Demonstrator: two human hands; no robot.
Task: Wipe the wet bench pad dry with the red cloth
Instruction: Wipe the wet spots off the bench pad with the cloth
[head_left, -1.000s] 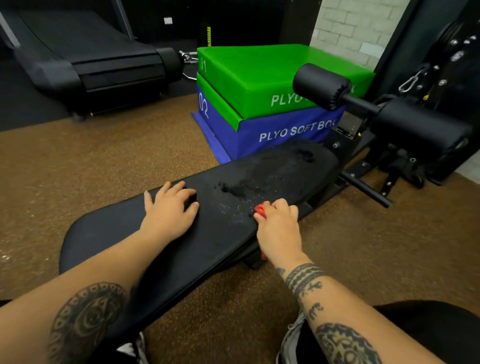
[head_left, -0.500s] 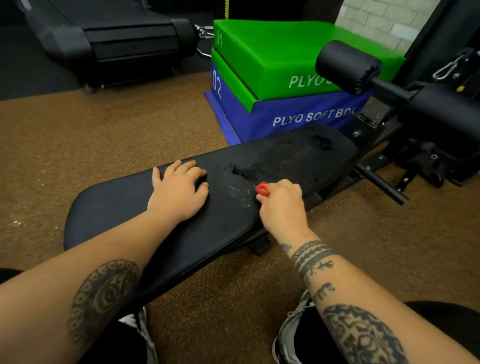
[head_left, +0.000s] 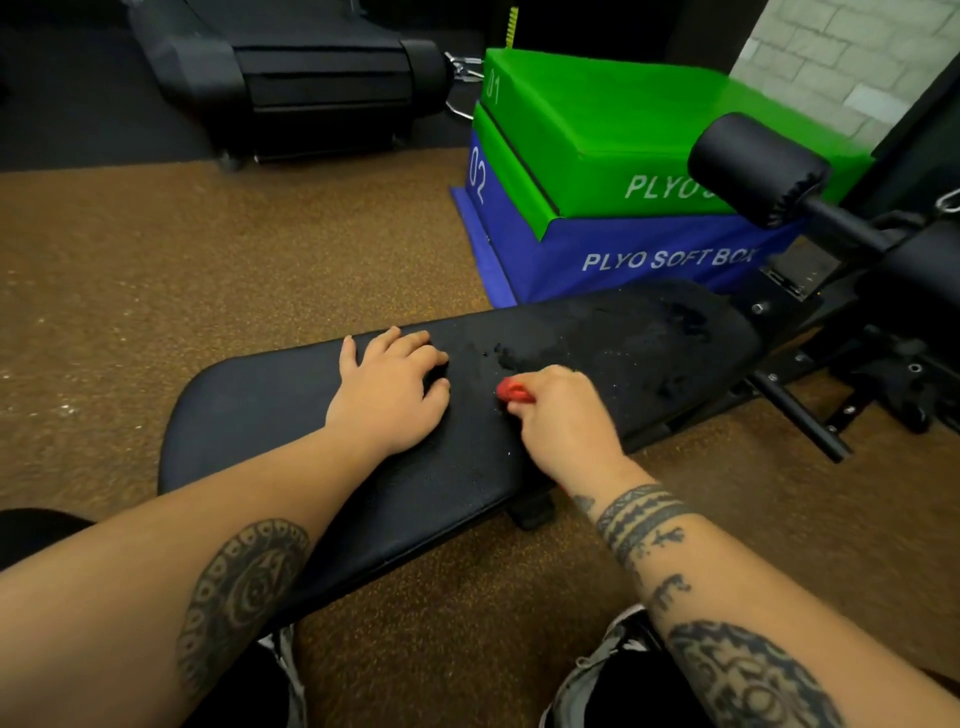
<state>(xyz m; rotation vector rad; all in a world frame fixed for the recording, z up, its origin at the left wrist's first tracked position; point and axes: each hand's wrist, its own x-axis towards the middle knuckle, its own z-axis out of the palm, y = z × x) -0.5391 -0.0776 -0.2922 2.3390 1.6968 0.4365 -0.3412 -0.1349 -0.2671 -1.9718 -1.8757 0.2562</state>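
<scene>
The red cloth (head_left: 511, 391) sits bunched in my right hand (head_left: 563, 421), fingers curled tight round it so only a red tip shows, pressed onto the middle of the bench pad (head_left: 291, 405) at the near edge of the wet patch (head_left: 628, 338); I judge that it is balled up to give a firm scrubbing face. My left hand (head_left: 389, 395) lies palm down on the dry left part, holding nothing, likely to steady the pad; since a second ago the cloth hand has slid left, closer to it, while the stacked plyo boxes (head_left: 613, 171) stand beyond.
</scene>
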